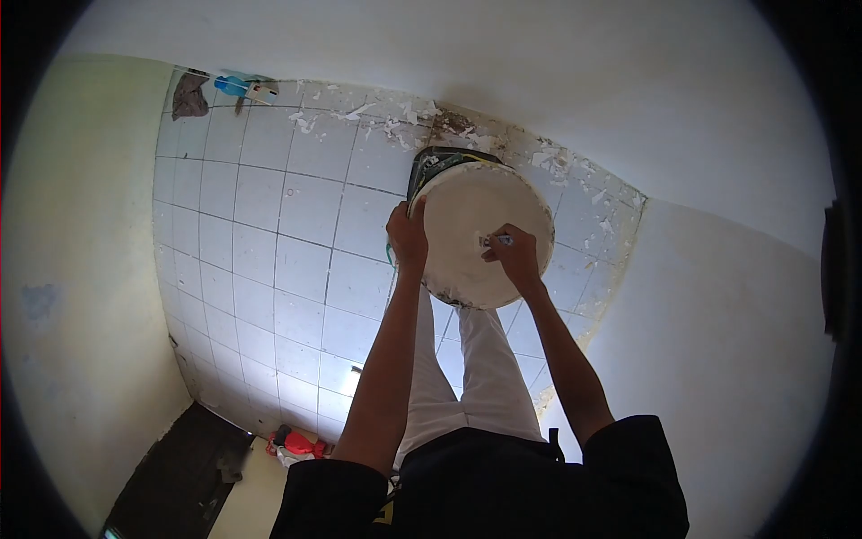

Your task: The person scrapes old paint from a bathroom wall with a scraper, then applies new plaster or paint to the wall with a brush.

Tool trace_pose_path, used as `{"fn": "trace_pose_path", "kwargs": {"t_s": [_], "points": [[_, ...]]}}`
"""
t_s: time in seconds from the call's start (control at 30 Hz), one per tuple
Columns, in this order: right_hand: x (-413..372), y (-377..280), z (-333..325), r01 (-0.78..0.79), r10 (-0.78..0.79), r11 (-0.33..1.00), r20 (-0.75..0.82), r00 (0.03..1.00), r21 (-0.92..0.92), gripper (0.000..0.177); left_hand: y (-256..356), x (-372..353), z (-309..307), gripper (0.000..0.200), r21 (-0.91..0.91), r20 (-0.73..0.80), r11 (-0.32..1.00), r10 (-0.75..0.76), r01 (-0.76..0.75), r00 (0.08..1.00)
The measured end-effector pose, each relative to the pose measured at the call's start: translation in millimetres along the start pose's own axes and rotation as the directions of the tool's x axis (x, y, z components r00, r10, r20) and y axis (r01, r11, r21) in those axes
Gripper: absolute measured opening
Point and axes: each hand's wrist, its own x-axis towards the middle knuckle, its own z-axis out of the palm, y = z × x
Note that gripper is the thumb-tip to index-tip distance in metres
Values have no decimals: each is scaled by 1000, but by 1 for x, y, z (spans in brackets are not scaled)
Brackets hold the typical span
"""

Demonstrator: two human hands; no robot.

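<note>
A large round off-white disc [476, 202], perhaps a lid or a stool seat, is in front of me with chipped dark marks on its lower rim. My left hand [409, 235] grips its left edge, thumb over the rim. Over the right half of the disc, my right hand [518, 253] is closed around a small tool [498, 241] with blue and white on it. The tool's working end seems to touch the pale surface, but its exact kind is too small to tell. Behind the disc's upper left edge a dark container [429, 164] shows in part.
Paint flakes [359, 112] lie along the wall's foot on the tiled floor [260, 198]. A grey cloth [190, 94] and a blue bottle-like item [232, 85] are in the far left corner. Red and white fabric [296, 443] lies near a dark doorway [171, 476].
</note>
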Motion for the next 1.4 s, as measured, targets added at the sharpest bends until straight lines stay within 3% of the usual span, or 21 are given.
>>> {"fn": "trace_pose_path", "kwargs": {"t_s": [0.13,0.2,0.47,0.57,0.63,0.73,0.87,0.93,0.97,1.03,1.17,1.27,1.4], "points": [[-17,30,10,-75,90,991,-140,986,110,10,2,-1,0,43,5,-1,1000,4,-4,1000],[-28,35,19,-160,244,926,-220,944,342,9,0,0,1,44,7,3,1000,-12,12,1000],[-41,55,19,-125,163,952,-115,980,281,10,2,-2,2,43,21,-17,1000,21,-20,1000],[-34,48,14,-89,89,966,12,996,243,8,3,-3,1,43,12,-17,1000,17,-17,1000],[-28,38,11,-74,58,991,145,988,107,8,0,-2,2,43,9,-17,1000,24,-24,1000],[-20,30,9,-36,12,995,241,971,94,9,-2,-1,4,44,-3,-12,1000,10,-10,1000],[-7,13,7,-33,27,999,324,946,13,9,0,-1,3,43,27,-9,1000,5,-4,1000],[3,3,5,-54,121,984,405,906,-172,13,2,-2,3,44,21,-5,1000,-14,14,1000],[10,-2,3,-53,120,984,406,906,-172,13,2,-2,2,44,11,3,1000,-19,19,1000],[20,-9,3,444,-214,813,516,829,-376,24,1,-3,1,44,8,14,1000,-28,28,999],[33,-17,2,478,-250,799,521,816,-366,29,3,-2,1,44,39,-1,999,-4,4,1000],[30,-24,-1,473,-268,802,488,831,-365,21,5,-4,-1,43,28,6,1000,-15,15,1000],[25,-24,-9,395,-237,777,354,905,-490,21,6,-3,0,43,-8,10,999,-36,36,999]]}}
